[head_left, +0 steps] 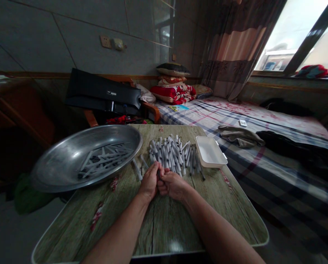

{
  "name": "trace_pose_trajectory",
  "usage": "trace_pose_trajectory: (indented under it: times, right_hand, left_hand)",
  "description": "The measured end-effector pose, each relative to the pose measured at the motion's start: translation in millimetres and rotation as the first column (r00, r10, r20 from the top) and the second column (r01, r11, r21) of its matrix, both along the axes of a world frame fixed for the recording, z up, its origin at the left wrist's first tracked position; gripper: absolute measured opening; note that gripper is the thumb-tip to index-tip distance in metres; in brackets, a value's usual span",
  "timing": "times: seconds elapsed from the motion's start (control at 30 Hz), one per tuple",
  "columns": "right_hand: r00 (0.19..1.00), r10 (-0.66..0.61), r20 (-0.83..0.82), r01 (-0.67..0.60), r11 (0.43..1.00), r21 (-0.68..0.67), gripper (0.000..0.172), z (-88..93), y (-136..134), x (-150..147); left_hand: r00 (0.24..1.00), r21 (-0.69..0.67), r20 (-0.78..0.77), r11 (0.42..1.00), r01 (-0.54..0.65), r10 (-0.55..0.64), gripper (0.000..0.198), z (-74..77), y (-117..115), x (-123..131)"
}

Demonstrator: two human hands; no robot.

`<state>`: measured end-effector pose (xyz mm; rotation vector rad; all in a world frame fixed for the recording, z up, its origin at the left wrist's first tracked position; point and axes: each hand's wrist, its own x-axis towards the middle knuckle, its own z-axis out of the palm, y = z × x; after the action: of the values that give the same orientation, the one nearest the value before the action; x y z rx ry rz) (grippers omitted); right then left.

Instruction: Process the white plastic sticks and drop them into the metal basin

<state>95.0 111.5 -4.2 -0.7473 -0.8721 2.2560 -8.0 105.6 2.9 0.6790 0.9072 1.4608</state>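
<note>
My left hand (149, 180) and my right hand (171, 184) meet over the middle of the table, fingertips touching. Both have their fingers closed. Between them shows a small dark bit, but what they grip is mostly covered by the fingers. Just beyond lies a heap of slim whitish, translucent pen-like tubes (168, 151) with dark ends. A few loose tubes (137, 169) lie left of the heap. More tubes (105, 157) fill part of a large metal basin (56, 156) at the left.
A white open box (210, 152) stands right of the heap on the wood-patterned table (177, 227). The basin overhangs the table's left edge. Behind are a black monitor (103, 93) and a bed (276, 165) with clothes and folded bedding (175, 93).
</note>
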Motion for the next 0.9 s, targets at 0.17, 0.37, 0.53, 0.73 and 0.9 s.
trace_pose_trajectory:
  times: [0.17, 0.37, 0.53, 0.73, 0.9]
  right_hand:
    - [0.996, -0.048, 0.08, 0.05, 0.999, -0.014, 0.036, 3.9, -2, -7]
    - [0.991, -0.006, 0.135, 0.005, 1.0, 0.008, 0.035, 6.3, -7, -11]
    - [0.984, 0.074, 0.16, -0.087, 0.993, 0.075, 0.036, 6.1, -7, -9]
    - [0.95, 0.255, 0.179, -0.286, 0.941, 0.181, 0.033, 18.7, 0, 19]
    - [1.0, -0.021, 0.013, 0.017, 0.971, 0.238, 0.024, 17.7, 13, 32]
  left_hand:
    - [0.999, 0.076, -0.026, 0.996, -0.038, 0.04, 0.035, -5.0, 5, 0]
    - [0.999, 0.092, 0.006, 0.995, -0.042, 0.042, 0.034, -4.1, 5, -1]
    - [0.999, 0.105, 0.036, 0.994, 0.032, -0.036, 0.032, 2.1, 4, -7]
    - [0.963, 0.007, 0.258, 0.996, -0.086, 0.081, 0.032, 12.4, 7, -24]
    - [0.934, -0.005, 0.313, 0.983, 0.185, -0.174, 0.022, 16.9, 3, -35]
